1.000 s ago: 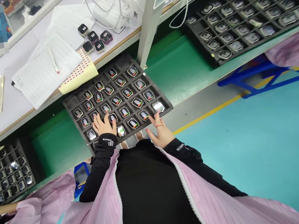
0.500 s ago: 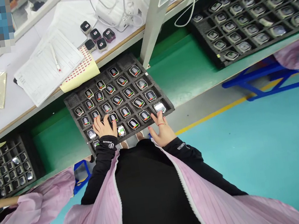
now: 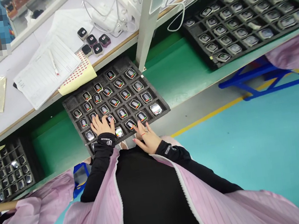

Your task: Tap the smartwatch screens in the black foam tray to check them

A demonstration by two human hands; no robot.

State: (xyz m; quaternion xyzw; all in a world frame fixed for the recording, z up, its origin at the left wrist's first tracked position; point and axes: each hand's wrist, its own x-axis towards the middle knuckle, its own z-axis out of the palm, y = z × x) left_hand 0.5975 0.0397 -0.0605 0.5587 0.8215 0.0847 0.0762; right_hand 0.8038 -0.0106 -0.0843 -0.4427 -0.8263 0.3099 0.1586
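Note:
A dark foam tray [image 3: 71, 101] with square compartments lies in front of me, most of them holding a smartwatch with a lit screen. My left hand [image 3: 102, 127] rests with fingers spread over the tray's near left part, its fingertips on or just above the watches there. Just right of it, a watch with a white and green screen [image 3: 118, 132] shows at the near edge. My right hand [image 3: 148, 138] is open at the near edge, its fingertips by a watch [image 3: 131, 124]. A watch with a bright white screen [image 3: 156, 108] sits in the near right corner.
Papers [image 3: 47, 72] with a pen [image 3: 53, 62], a dotted yellow sheet [image 3: 77, 75], several small dark square pieces [image 3: 92, 40] and a white charger with cables [image 3: 110, 20] lie on the bench. More watch trays stand right [image 3: 210, 61] and left [image 3: 31, 157]. A co-worker's arm [image 3: 5, 207] shows left.
My right hand has moved left along the tray's near edge, from the corner watch to a watch nearer the middle. My left hand stays over about the same watches.

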